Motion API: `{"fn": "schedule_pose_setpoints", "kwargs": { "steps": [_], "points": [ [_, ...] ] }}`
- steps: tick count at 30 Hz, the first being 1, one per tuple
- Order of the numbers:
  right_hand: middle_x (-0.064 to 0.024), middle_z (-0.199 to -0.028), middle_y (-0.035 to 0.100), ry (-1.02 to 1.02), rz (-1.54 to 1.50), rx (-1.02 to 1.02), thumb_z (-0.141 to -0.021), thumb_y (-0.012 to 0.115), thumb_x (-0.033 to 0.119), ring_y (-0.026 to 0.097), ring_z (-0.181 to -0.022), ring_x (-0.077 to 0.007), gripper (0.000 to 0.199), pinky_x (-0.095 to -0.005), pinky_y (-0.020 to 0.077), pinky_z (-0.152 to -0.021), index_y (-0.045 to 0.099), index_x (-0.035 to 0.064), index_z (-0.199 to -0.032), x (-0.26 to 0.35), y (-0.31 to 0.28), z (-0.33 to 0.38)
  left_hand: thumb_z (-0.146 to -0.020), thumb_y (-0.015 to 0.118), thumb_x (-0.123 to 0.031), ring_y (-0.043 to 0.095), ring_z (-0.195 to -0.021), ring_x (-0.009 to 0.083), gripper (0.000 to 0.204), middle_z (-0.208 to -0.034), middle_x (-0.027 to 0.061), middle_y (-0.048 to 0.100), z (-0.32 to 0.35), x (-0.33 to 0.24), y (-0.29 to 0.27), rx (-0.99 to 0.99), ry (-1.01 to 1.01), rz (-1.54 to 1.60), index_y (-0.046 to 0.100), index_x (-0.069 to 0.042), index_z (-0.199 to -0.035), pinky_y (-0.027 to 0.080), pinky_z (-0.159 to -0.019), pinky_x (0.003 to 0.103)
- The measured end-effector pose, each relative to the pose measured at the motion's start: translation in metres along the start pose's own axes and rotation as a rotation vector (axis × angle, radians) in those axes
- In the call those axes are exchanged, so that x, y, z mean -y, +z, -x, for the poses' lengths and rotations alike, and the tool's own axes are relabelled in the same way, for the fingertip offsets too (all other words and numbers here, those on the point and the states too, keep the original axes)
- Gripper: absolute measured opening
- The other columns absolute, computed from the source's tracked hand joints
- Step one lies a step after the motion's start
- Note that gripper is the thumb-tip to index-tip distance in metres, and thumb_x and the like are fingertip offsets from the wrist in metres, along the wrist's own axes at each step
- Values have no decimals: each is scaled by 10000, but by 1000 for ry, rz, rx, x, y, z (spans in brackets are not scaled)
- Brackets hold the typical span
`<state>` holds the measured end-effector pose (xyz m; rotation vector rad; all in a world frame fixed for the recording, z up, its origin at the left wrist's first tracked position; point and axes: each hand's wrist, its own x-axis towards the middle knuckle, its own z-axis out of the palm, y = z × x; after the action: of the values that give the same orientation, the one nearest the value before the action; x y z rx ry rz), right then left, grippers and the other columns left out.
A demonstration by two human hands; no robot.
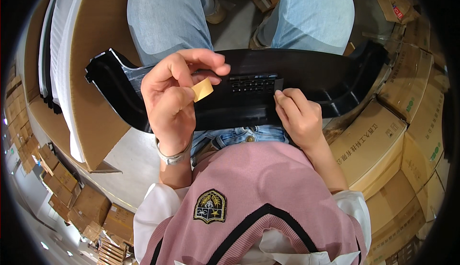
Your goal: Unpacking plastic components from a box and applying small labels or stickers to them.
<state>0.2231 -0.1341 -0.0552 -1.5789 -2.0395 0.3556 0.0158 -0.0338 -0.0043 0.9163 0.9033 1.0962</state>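
Observation:
Across my lap lies a long black moulded plastic panel [326, 73], curved up at both ends, with a slotted grille [254, 84] near its middle. My left hand [168, 95] is raised over the panel's left part, pinching a small yellow paper slip [203, 89] between thumb and forefinger; the other fingers are curled above it. Close to the grille's right end, my right hand [300, 116] is closed, its thumb and forefinger at the edge of a small dark grey square patch [279, 84]. Whether the patch is stuck down, I cannot tell.
An open cardboard carton [103, 73] stands at my left, with dark panels and white foam sheeting [67, 68] upright in it. Stacked cardboard boxes [371, 143] rise close on my right. More boxes [88, 207] stand farther off at lower left. My knees [314, 13] are beyond the panel.

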Motion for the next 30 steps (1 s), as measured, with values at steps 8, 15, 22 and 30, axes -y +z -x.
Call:
{"fn": "schedule_pose_setpoints", "kwargs": {
  "steps": [8, 15, 22, 30],
  "points": [
    [-8, -703, 520, 242, -304, 268, -847, 566, 40, 454, -498, -84, 118, -220, 362, -439, 632, -16, -926, -8, -42, -14, -610, 416, -19, 380, -491, 137, 75, -591, 132, 492, 1, 7, -6, 100, -22, 171, 354, -39, -575, 324, -475, 242],
    [-6, -711, 509, 548, -621, -144, -829, 606, 35, 451, -579, -70, 70, -209, 354, -483, 629, 21, -893, -19, -65, -36, -660, 439, -99, 209, -460, 72, 172, -510, -4, 299, -4, 8, 15, 155, -322, 284, 282, -81, -591, 166, -432, 245],
    [-73, -663, 493, -42, 46, -31, -725, 727, 100, 508, -541, -233, 151, -316, 412, -491, 623, 49, -822, -36, -74, -70, -948, 490, -176, 260, -512, 23, 262, -576, -69, 313, 3, 2, 9, 138, -279, 8, 423, -76, -716, 202, -462, 210],
    [-13, -643, 547, 368, -647, 18, -826, 601, 47, 441, -567, -63, 86, -210, 355, -532, 589, -20, -774, -9, -47, -75, -889, 551, -140, 564, -533, 273, 135, -621, 130, 557, -17, -92, -39, 3, 354, -895, 608, -41, -816, 417, -507, 318]
  ]
}}
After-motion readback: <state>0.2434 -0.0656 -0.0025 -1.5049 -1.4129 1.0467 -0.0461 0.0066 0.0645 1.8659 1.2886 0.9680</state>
